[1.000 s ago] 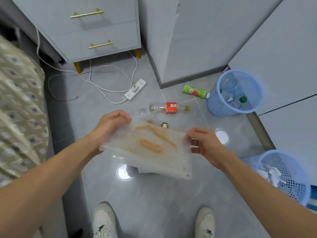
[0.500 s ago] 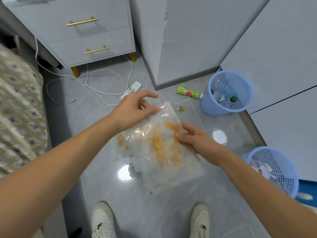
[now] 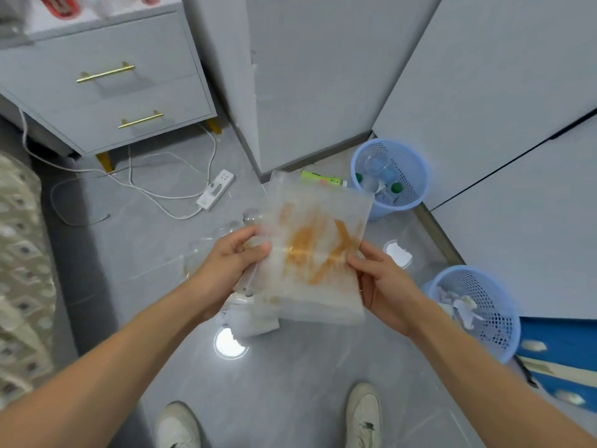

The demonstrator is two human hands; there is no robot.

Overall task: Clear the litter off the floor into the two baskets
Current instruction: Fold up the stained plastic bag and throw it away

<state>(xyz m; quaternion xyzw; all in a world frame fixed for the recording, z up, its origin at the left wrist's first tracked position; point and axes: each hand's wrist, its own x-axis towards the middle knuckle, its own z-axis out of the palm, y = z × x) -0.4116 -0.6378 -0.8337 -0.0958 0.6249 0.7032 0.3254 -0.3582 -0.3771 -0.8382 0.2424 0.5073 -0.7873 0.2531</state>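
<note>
Both forearms reach in from the bottom corners & meet mid-frame. Left hand grips the left edge of a clear crumpled plastic bag smeared w/ orange residue, thumb on top, fingers curled under. Right hand pinches the bag's right edge, thumb on the front, fingers behind. The bag is held up off the grey tiled floor, roughly flat toward the camera, stretched between the 2 hands.

Counts: 2 hands, both on the bag. 1 bag. 2 light-blue plastic mesh baskets: far basket at approx 1 o'clock from the bag, w/ clear bottles & green caps inside; near basket at approx 4 o'clock, w/ crumpled white paper inside. 1 green tube-shaped wrapper lies on the floor at 12 o'clock, just left of the far basket, partly behind the bag's top edge. Clear plastic litter lies at approx 9 o'clock of the bag; can't tell how many pcs. 1 piece of white paper shows under the bag's lower left edge.

Elsewhere: 1 grey 2-drawer cabinet w/ 2 gold handles at 10 o'clock, 1 white power strip w/ cords on the floor below it, 2 white shoes at 6 o'clock.
</note>
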